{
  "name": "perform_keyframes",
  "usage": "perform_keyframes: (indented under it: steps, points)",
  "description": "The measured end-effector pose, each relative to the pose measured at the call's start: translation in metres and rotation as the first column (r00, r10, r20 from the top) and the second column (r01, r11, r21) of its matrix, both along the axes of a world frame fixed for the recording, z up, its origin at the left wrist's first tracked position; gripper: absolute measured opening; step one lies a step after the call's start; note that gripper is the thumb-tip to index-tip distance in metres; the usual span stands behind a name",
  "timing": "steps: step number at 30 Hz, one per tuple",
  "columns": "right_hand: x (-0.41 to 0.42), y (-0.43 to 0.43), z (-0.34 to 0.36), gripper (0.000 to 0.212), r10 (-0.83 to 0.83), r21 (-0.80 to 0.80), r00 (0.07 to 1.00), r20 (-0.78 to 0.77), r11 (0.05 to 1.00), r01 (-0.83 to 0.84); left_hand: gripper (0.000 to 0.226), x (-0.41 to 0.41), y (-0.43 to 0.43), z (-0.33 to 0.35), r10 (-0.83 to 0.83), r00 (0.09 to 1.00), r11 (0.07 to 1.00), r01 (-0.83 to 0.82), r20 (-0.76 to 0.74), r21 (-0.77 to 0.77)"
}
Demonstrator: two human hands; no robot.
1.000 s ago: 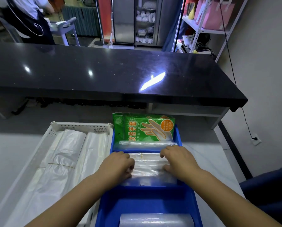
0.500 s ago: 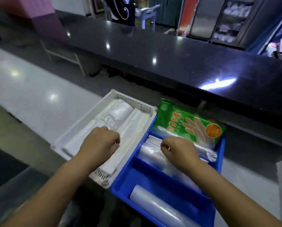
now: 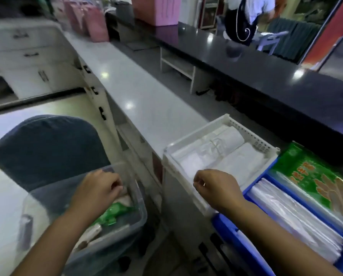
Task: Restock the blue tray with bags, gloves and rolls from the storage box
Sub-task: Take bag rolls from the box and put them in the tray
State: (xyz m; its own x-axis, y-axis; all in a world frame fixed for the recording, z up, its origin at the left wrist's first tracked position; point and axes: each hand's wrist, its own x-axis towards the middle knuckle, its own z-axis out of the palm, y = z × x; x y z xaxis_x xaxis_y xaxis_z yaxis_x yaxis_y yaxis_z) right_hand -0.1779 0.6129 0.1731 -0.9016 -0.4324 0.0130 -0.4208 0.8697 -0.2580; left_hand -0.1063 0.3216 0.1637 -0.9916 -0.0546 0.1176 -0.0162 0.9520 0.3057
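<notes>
Curling downward, the fingers of the left hand [image 3: 99, 192] sit among the contents of the clear storage box [image 3: 47, 206]; whether they grip anything cannot be told. A green packet [image 3: 115, 214] lies in the box at 5 o'clock of that hand. The right hand [image 3: 216, 188] hovers over the near rim of the white basket [image 3: 196, 132], fingers loosely curled, holding nothing. At 3 o'clock of the right hand stands the blue tray [image 3: 222, 222], touching the basket. One of its compartments holds a flat stack of clear bags [image 3: 296, 212]. A green glove pack [image 3: 315, 176], printed with hands, lies at the tray's far end, at 2 o'clock.
</notes>
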Motion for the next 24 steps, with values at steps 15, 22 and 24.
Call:
perform_keyframes:
  steps: [15,22,24]
  points:
    - [0.064,-0.280,-0.105,0.015,0.225,0.041,0.940,0.258,0.969,-0.243,0.004,0.128,-0.250,-0.075,0.283,0.932,0.951,-0.303,0.228,0.055]
    - [0.042,-0.322,-0.181,0.016,0.201,0.104,0.878,0.435,0.957,-0.270,0.008,0.136,-0.266,-0.124,0.288,0.894,0.937,-0.338,0.344,0.094]
    - [0.032,-0.339,-0.210,0.018,0.223,0.113,0.844,0.488,0.943,-0.314,0.008,0.135,-0.267,-0.138,0.318,0.873,0.919,-0.380,0.370,0.107]
